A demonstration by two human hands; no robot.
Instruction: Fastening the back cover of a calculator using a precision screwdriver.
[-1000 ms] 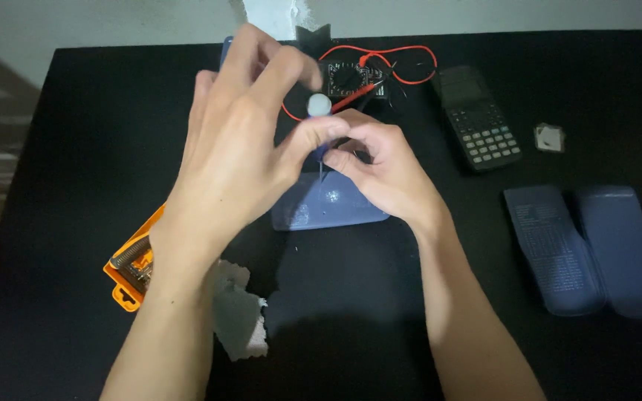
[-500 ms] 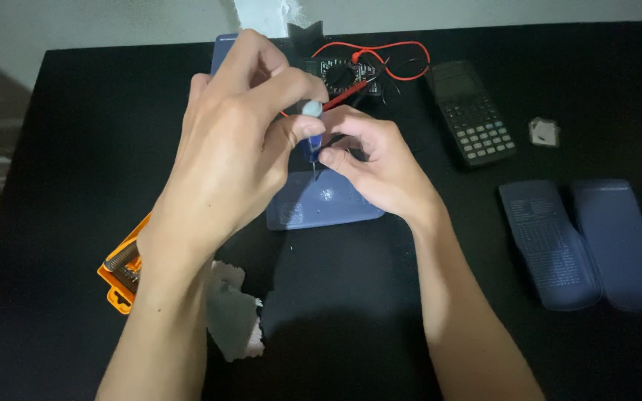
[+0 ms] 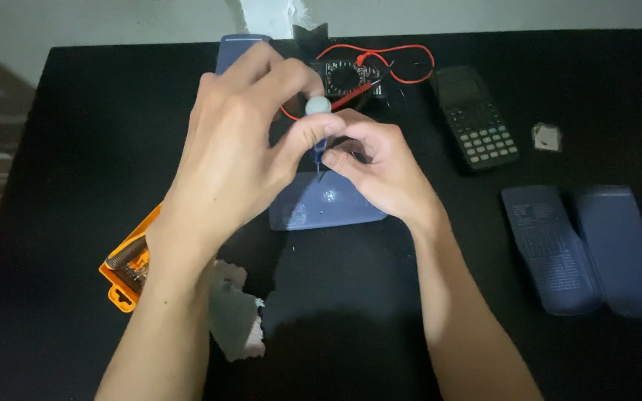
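A black table (image 3: 76,111) is seen from above, its far edge met by a pale wall and its left edge by bare floor; open room is left on the near middle and far left of the tabletop. At the far middle a black multimeter (image 3: 347,76) with red leads is set, and a black calculator (image 3: 477,119) lies to its right. Two blue calculator covers (image 3: 585,249) lie side by side near the right edge. An orange tool case (image 3: 129,267) and a scrap of grey paper (image 3: 235,315) are placed to the near left, partly hidden by the forearm. In the middle a blue calculator body (image 3: 321,208) lies flat. A small screwdriver (image 3: 318,122) is held upright over it, its rounded cap pinched by the left hand (image 3: 235,160), while its shaft is gripped by the curled fingertips of the right hand (image 3: 380,171).
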